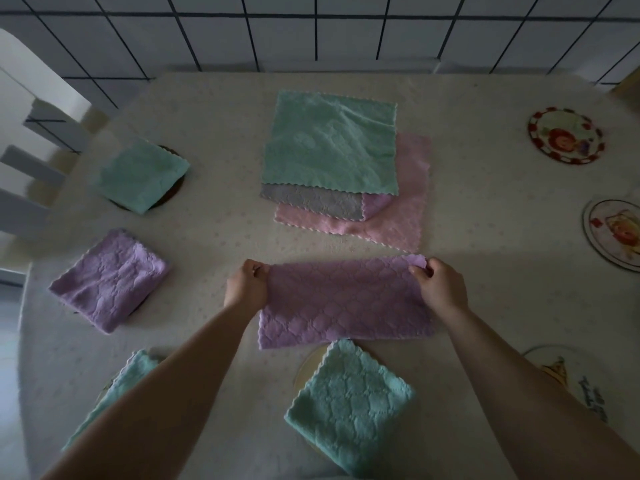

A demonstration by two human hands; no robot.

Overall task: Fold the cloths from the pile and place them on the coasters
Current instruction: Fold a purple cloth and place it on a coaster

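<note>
A purple cloth, folded in half into a wide strip, lies on the table in front of me. My left hand pinches its far left corner and my right hand pinches its far right corner. Behind it lies the pile: a green cloth on top, a grey one and a pink one beneath. Folded cloths sit on coasters: green at far left, purple at left, green near me, and green partly hidden under my left arm.
Three bare patterned coasters lie on the right: one at the back, one at mid right, one near my right arm. A white chair stands at the left edge of the table. A tiled wall rises behind.
</note>
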